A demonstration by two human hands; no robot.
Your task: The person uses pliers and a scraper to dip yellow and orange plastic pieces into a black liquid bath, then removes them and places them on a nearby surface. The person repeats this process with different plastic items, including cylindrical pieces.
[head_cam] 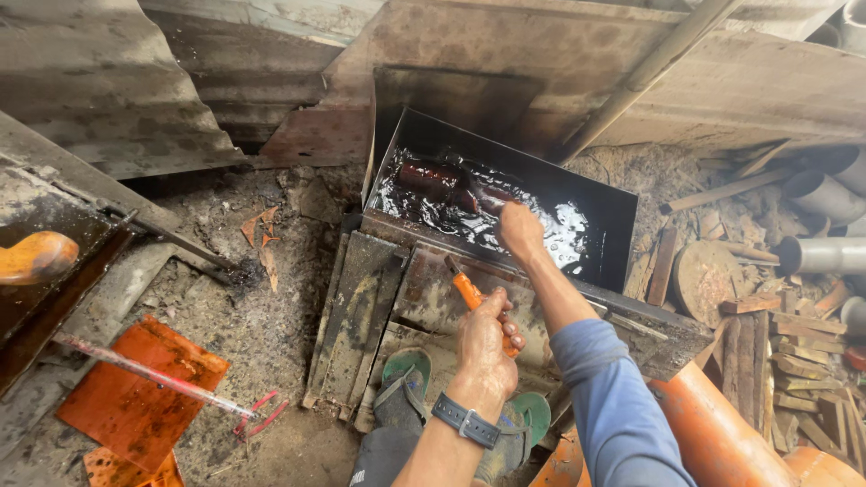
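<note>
A black metal tray [613,212] holds dark glossy liquid [550,234]. My right hand [520,229], on a blue-sleeved arm, reaches into the tray and closes on the end of a dark red cylindrical piece [436,177] lying in the liquid. My left hand [485,347], with a dark wristwatch, hovers just in front of the tray above rusty metal plates [361,298]. It grips an orange-handled tool [467,291] whose dark tip points up and left.
Green sandals [408,368] rest on the plates below my hands. An orange sheet [126,406] and a red-tipped rod [149,370] lie at the left. Grey pipes [821,194], wood scraps [798,374] and an orange pipe [713,437] crowd the right. Corrugated metal sheets [99,81] line the back.
</note>
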